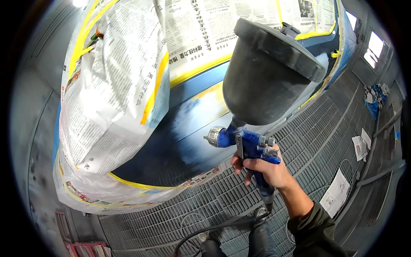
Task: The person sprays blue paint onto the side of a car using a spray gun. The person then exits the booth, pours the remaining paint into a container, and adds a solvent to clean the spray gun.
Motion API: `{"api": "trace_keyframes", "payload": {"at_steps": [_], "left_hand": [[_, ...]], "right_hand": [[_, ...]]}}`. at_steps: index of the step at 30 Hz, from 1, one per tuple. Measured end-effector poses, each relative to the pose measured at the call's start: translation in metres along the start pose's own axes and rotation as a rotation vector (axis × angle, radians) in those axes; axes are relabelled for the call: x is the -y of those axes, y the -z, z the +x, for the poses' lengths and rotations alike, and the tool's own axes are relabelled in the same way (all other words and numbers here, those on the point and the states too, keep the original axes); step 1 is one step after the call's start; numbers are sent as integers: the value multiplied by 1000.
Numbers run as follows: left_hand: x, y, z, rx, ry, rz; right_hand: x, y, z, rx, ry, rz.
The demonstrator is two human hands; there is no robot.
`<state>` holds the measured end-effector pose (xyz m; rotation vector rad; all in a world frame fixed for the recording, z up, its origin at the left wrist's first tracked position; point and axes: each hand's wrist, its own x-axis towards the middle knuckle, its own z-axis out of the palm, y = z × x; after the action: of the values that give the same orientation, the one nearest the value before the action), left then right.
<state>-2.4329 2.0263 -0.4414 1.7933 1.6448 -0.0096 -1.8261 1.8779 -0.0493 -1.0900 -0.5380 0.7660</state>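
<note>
My right hand (267, 168) is wrapped round the grip of a blue spray gun (248, 143), fingers at its trigger. A large dark grey paint cup (265, 77) with a lid sits tilted on top of the gun. Its silver nozzle (214, 136) points left, toward a dark blue car panel (150, 165). On that panel there is a whitish sprayed patch (190, 124) with a yellowish area (216, 96) above it. Newspaper masking (120, 94) edged with yellow tape (156, 88) covers the parts around the panel. My left hand is out of the picture.
A black hose (222, 225) runs from the gun's base across the grated floor (325, 115), near my feet. Loose newspaper sheets (336, 192) and a blue and white crumpled heap (374, 100) lie at the right. A red-edged rack (87, 249) stands at the lower left.
</note>
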Motion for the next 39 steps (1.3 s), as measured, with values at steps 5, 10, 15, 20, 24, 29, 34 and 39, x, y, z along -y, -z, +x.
{"api": "trace_keyframes", "payload": {"at_steps": [5, 10, 15, 20, 24, 29, 34, 39], "left_hand": [[-126, -17, -62, 66, -76, 58], [-189, -62, -96, 94, -81, 71], [-223, -142, -125, -17, -520, 241], [-225, -201, -122, 93, -444, 88], [-295, -202, -142, -132, -901, 175], [-277, -197, -153, 250, -355, 157], [-248, -170, -177, 244, -239, 3], [-130, -159, -184, 1, -335, 154]], "right_hand": [[41, 61, 4, -169, 23, -62], [86, 146, -2, -317, 98, -101], [131, 225, -8, -506, 191, -307], [167, 288, -19, -670, 292, -380], [177, 323, -25, -812, 357, -468], [156, 320, -22, -892, 450, -529], [105, 275, -40, -613, 326, -429], [53, 175, -39, -294, 149, -242]]}}
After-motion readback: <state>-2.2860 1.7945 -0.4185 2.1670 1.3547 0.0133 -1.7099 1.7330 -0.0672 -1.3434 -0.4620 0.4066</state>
